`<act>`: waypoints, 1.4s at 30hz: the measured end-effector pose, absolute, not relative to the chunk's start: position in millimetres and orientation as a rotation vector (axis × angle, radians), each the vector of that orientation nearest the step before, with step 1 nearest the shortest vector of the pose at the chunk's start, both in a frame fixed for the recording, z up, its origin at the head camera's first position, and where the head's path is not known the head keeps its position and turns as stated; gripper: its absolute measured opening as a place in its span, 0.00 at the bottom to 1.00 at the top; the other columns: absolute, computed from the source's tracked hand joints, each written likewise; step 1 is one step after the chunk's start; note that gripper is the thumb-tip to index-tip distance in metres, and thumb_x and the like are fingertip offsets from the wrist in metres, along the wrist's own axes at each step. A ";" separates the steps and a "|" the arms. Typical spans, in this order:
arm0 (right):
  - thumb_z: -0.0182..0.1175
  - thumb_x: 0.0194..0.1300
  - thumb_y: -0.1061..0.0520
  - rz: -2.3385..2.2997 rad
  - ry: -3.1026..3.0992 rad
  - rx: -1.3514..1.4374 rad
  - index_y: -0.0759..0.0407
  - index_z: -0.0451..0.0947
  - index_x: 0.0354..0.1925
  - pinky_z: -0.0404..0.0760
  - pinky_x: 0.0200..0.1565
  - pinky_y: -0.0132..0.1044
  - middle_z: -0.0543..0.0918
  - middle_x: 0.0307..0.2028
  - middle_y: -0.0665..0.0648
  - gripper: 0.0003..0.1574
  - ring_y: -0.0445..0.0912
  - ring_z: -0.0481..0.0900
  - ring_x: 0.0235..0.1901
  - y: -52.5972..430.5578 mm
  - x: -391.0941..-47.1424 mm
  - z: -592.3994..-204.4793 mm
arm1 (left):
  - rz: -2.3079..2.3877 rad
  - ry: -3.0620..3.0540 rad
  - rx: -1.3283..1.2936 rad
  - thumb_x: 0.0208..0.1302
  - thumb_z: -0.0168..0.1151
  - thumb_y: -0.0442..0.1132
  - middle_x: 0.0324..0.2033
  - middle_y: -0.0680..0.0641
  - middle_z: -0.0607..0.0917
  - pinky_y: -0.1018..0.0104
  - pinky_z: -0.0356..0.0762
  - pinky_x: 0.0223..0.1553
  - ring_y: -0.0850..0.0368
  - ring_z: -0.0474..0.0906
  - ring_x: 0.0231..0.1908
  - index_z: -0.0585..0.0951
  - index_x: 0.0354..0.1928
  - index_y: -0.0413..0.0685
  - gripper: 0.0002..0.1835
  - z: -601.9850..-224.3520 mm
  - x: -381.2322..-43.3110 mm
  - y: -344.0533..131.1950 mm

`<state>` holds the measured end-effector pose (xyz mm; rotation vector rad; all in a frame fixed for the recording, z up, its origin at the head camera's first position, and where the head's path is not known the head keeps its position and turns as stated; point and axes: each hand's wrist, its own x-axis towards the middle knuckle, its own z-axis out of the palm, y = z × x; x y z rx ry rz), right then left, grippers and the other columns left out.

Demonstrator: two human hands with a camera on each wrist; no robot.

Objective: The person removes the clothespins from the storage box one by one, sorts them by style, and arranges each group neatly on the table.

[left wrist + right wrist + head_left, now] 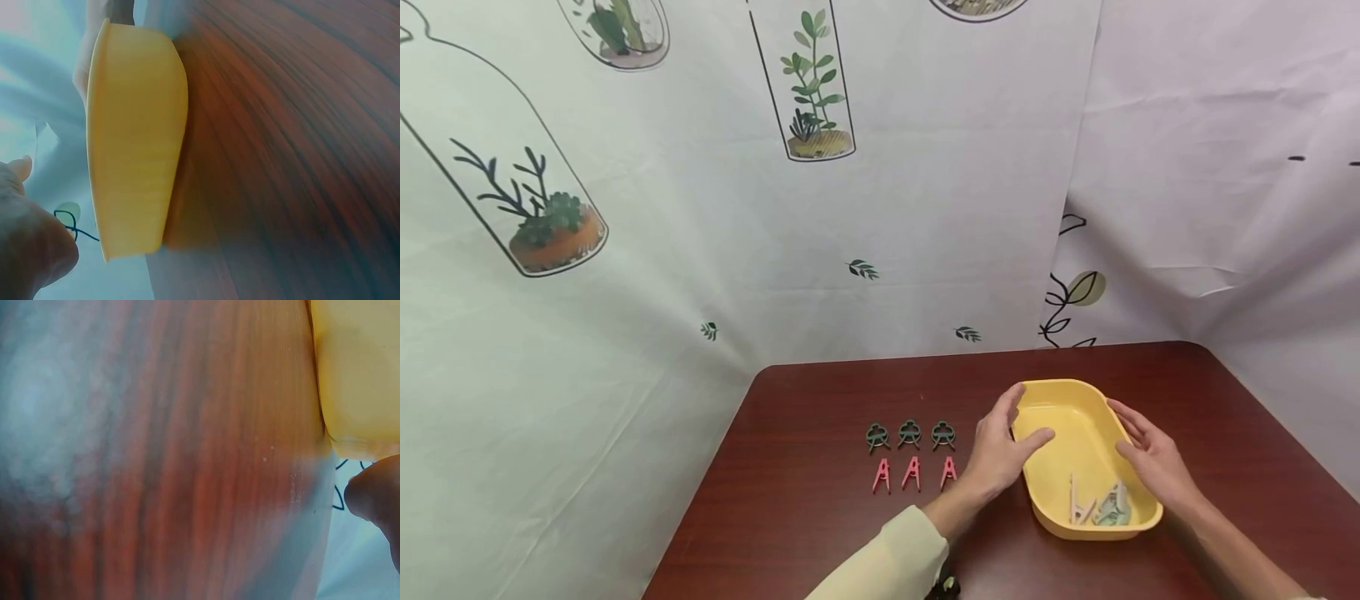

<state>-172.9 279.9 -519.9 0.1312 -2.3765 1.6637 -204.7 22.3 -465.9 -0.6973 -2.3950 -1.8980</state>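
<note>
A yellow plastic tray (1071, 437) with rounded corners sits on the right of the table. Inside its near end lie a pale pink clothespin (1078, 510) and grey-green clips (1114, 505), bunched together. My left hand (1000, 446) is at the tray's left rim, fingers outside and thumb stretched over the inside. In the left wrist view a gap shows between that hand and the tray's side wall (137, 137). Along the opposite rim is my right hand (1157, 458), its fingers extended by the outer wall and its thumb over the edge.
Left of the tray, three dark green round-headed clips (909, 432) stand in a row above three pink clothespins (912, 473). The dark red-brown wooden table (790, 500) meets a printed fabric backdrop (910, 208) behind. A small dark object (946, 587) shows under the left sleeve.
</note>
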 end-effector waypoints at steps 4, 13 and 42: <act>0.51 0.79 0.69 1.668 -2.375 0.137 0.72 0.54 0.80 0.83 0.45 0.23 0.61 0.73 0.83 0.37 0.17 0.72 0.54 278.9 -173.2 -519.3 | -1.897 -2.431 -0.658 0.68 0.76 0.41 0.76 0.51 0.72 0.68 0.68 0.70 0.57 0.70 0.73 0.68 0.79 0.48 0.41 -463.1 -203.2 37.7; 0.51 0.80 0.69 1.646 -2.367 0.153 0.72 0.55 0.80 0.82 0.46 0.22 0.60 0.73 0.84 0.36 0.17 0.71 0.55 278.5 -172.1 -518.6 | -1.972 -2.441 -0.565 0.66 0.78 0.40 0.73 0.53 0.75 0.70 0.70 0.68 0.63 0.70 0.71 0.69 0.78 0.45 0.42 -459.5 -199.5 67.6; 0.51 0.78 0.70 1.631 -2.351 0.167 0.71 0.57 0.79 0.78 0.48 0.18 0.61 0.73 0.83 0.36 0.16 0.68 0.56 278.7 -174.1 -520.7 | -1.693 -2.824 -0.537 0.62 0.81 0.43 0.50 0.62 0.89 0.72 0.80 0.55 0.70 0.85 0.48 0.81 0.66 0.53 0.30 -482.2 -190.4 105.3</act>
